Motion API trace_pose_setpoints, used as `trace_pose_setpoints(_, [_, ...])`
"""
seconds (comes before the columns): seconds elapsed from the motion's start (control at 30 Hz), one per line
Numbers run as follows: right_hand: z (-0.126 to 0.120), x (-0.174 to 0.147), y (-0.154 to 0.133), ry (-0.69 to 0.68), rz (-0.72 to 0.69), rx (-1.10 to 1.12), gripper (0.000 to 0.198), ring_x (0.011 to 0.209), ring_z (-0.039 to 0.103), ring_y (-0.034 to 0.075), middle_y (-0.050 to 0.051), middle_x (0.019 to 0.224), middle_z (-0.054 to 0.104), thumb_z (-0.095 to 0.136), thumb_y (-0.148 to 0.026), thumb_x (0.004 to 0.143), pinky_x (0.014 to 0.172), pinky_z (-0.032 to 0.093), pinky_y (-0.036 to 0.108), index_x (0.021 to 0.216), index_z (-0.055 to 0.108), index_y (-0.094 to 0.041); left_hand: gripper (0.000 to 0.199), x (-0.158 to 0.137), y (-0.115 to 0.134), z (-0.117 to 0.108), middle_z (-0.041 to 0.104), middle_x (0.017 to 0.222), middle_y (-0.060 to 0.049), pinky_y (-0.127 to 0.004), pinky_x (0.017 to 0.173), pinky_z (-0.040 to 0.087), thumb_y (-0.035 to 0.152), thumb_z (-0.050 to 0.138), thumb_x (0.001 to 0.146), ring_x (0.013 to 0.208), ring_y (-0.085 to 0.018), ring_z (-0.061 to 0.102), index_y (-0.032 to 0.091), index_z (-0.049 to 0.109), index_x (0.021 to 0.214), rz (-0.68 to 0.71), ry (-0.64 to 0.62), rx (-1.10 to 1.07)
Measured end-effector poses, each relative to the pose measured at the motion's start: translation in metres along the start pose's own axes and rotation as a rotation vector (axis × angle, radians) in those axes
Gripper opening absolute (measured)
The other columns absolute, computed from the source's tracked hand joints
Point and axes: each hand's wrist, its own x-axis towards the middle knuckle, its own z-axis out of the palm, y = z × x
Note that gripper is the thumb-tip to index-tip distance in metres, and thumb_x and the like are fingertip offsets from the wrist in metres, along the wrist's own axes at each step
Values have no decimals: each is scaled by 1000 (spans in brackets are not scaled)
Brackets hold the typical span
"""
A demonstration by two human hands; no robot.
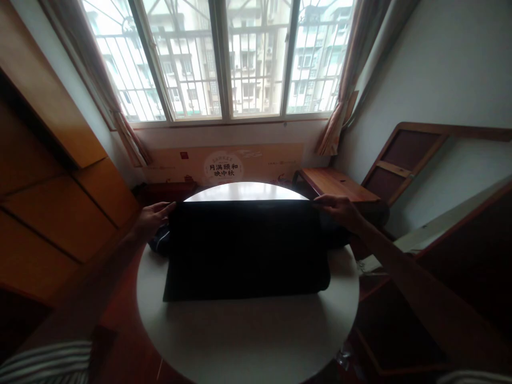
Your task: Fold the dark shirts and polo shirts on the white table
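A black cloth (246, 250), maybe a folded garment, is stretched out between my two hands over a round white table (256, 336). Its upper edge is pulled straight, and its lower edge comes down near the tabletop. My left hand (157, 214) pinches the upper left corner, while my right hand (336, 208) pinches the upper right one. Behind the cloth, dark fabric (159, 240) with a light stripe shows at the left, and more dark fabric (336, 234) shows at the right. The cloth hides most of what lies behind it.
A barred window (224, 64) with curtains (128, 136) fills the far wall, above a printed banner (264, 160). Beyond the table on the right is a wooden bench (336, 184), near a leaning wooden frame (404, 160). Wooden cabinets (52, 213) line the left side.
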Motion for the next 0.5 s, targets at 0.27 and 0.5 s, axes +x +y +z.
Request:
trace_pose_setpoints(0.27, [70, 89, 62, -233, 80, -197, 14, 80, 68, 22, 10, 83, 75, 66, -20, 77, 79, 54, 32, 81, 75, -9, 58, 106, -83, 65, 67, 66, -8, -27, 58, 48, 56, 84, 54, 64, -18, 62, 7, 70, 81, -208, 97, 43])
trace_pose_setpoints(0.5, [98, 122, 92, -284, 106, -312, 18, 85, 68, 21, 9, 90, 76, 60, -13, 80, 81, 53, 28, 89, 76, -9, 48, 151, -118, 71, 68, 67, -8, -28, 61, 49, 48, 82, 55, 66, -19, 62, 7, 70, 77, -203, 103, 191])
